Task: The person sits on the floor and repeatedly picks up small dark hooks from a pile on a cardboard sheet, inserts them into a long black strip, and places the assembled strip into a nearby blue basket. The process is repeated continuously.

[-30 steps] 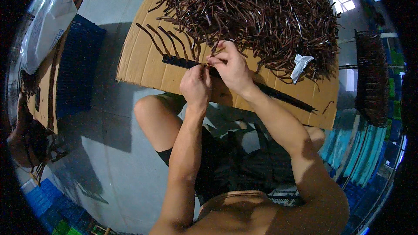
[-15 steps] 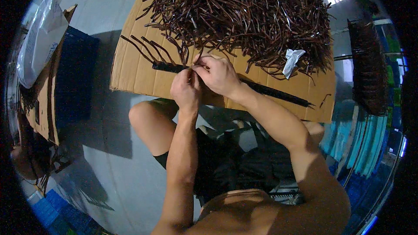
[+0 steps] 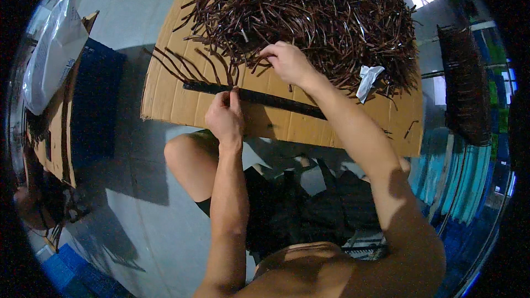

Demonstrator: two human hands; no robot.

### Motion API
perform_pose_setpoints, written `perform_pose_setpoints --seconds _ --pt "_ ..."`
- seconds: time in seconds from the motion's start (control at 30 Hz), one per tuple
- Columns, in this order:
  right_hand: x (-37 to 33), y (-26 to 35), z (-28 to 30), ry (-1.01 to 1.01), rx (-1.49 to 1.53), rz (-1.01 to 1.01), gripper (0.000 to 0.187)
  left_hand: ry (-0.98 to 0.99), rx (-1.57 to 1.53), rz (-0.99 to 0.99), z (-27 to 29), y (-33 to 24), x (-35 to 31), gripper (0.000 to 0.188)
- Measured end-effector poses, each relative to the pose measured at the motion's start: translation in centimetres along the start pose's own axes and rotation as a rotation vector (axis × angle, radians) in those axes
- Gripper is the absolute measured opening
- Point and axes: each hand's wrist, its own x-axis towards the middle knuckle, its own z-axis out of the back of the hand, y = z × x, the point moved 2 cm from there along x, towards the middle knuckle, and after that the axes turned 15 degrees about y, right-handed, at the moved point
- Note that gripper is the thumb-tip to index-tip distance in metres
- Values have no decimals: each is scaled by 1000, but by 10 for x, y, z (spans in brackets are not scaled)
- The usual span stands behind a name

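A long black strip lies slantwise near the close edge of a cardboard sheet. Several thin, bent brown strands stand out from its left part, fanning away from me. My left hand is closed, thumb and fingers pinching the strip beside the last of these strands. Farther off, my right hand is at the near edge of a large heap of loose brown strands. Its fingertips are pinched together among the strands; what is between them cannot be made out.
A crumpled white paper rests at the heap's right front. To the left stand a dark blue box and a clear plastic bag. A dark bristly bundle and turquoise lengths are on the right. My bare knee is below the cardboard.
My right hand has left the strip and moved away to the heap's edge. My left hand has stayed on the strip, which has shifted slightly left.
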Motion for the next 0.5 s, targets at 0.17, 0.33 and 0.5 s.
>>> perform_pose_setpoints --seconds 0.17,0.33,0.5 --pt "13 9 -13 102 -413 -180 14 62 -85 -61 -7 3 -4 17" --pt "6 -9 -10 -45 -486 -63 9 72 -2 -117 -11 -1 -2 17" --pt "-16 40 0 -292 70 132 11 -6 15 -147 -11 6 -4 15"
